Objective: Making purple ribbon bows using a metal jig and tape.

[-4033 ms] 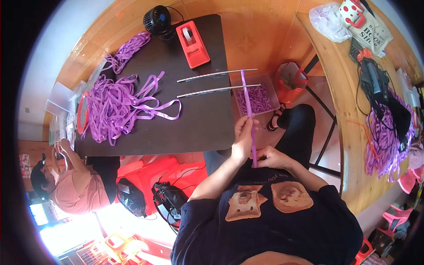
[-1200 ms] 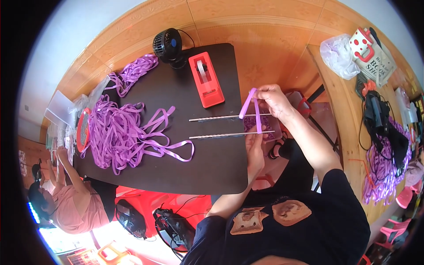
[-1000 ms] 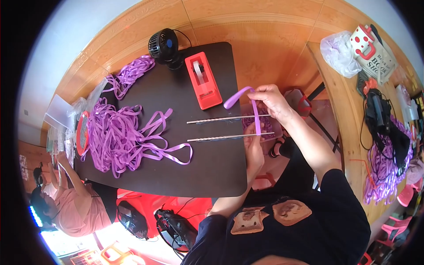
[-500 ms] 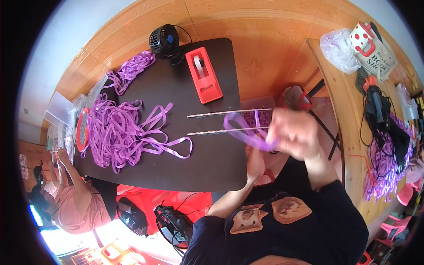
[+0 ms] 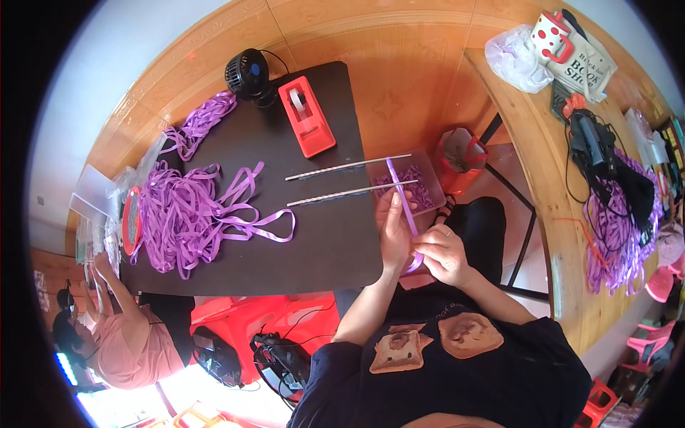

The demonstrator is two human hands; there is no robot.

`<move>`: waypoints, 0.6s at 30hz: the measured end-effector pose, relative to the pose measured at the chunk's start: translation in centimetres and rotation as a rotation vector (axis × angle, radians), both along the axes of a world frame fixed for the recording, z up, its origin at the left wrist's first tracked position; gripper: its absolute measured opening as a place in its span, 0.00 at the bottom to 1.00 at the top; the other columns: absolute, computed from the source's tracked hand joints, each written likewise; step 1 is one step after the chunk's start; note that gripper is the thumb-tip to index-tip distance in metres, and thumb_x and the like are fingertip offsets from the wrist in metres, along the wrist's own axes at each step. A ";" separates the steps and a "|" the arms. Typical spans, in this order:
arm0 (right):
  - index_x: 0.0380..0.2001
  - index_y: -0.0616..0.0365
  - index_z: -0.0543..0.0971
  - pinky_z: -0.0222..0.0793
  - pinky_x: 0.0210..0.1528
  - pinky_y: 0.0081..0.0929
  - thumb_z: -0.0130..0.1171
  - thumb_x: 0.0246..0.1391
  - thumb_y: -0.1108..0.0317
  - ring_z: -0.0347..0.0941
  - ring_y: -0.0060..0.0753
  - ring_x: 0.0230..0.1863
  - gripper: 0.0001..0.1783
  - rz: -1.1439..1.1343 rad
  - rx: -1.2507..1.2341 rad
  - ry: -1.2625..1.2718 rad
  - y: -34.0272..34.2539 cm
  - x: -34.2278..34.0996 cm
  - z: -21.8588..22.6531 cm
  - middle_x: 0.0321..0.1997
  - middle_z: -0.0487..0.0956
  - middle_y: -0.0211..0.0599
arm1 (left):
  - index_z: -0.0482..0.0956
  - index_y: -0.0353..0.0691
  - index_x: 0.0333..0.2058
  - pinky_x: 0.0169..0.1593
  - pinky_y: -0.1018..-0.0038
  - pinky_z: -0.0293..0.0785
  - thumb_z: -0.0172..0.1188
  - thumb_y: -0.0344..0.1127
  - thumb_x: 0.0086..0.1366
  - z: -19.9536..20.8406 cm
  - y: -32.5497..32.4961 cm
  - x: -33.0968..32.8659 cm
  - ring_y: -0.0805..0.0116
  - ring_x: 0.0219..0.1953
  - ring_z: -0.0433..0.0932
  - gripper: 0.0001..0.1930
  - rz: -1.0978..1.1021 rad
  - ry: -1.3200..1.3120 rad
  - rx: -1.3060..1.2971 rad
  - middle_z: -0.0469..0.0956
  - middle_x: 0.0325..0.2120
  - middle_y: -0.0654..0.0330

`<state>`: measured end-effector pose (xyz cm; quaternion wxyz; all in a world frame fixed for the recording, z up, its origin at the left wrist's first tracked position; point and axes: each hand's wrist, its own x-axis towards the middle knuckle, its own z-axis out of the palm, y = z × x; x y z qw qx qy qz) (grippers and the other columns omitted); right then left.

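Note:
A strip of purple ribbon (image 5: 407, 209) runs from two thin metal rods down to my hands. The far rod (image 5: 342, 168) and the near rod (image 5: 342, 194) stick out past the right edge of the dark table (image 5: 314, 260). My left hand (image 5: 393, 235) is closed on the ribbon just below the near rod, thumb up. Beside it, my right hand (image 5: 445, 253) pinches the ribbon's lower part between thumb and fingers. A short end hangs under the fingers. On the table lies a large loose heap of purple ribbon (image 5: 182, 221).
A red tape dispenser (image 5: 314, 134) and a black fan (image 5: 247, 75) stand at the back. Below the rods sits a bin (image 5: 426, 164) of purple pieces, beside a red bag (image 5: 464, 160). A wooden table (image 5: 564, 285) stands right; another person (image 5: 135, 342) works at left.
My right hand has come down and left from above the rods' ends to meet my left hand. The ribbon, looped and blurred before, now runs straight down from the rods.

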<state>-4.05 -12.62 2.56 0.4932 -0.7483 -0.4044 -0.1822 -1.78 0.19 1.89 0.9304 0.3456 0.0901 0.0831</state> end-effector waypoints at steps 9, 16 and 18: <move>0.27 0.59 0.78 0.63 0.32 0.30 0.60 0.31 0.77 0.70 0.35 0.30 0.12 -0.061 -0.130 -0.073 -0.9 -2.1 -1.4 0.33 0.76 0.33 | 0.74 0.37 0.40 0.40 0.79 0.69 0.56 0.30 0.63 -1.3 -0.2 0.7 0.74 0.32 0.74 0.08 0.072 0.018 -0.036 0.77 0.33 0.60; 0.25 0.59 0.76 0.62 0.31 0.31 0.59 0.31 0.76 0.68 0.35 0.30 0.10 -0.092 -0.196 -0.102 -1.2 -1.6 -1.8 0.34 0.75 0.32 | 0.72 0.37 0.42 0.38 0.79 0.71 0.55 0.28 0.63 -0.3 -0.8 2.6 0.73 0.30 0.75 0.08 0.194 -0.052 0.116 0.77 0.32 0.59; 0.24 0.58 0.75 0.61 0.31 0.31 0.59 0.31 0.75 0.67 0.35 0.30 0.10 -0.103 -0.207 -0.117 -1.2 -1.3 -2.2 0.32 0.74 0.31 | 0.74 0.37 0.40 0.35 0.80 0.71 0.56 0.27 0.62 -0.6 -0.9 3.4 0.73 0.29 0.75 0.07 0.255 -0.078 0.079 0.77 0.31 0.60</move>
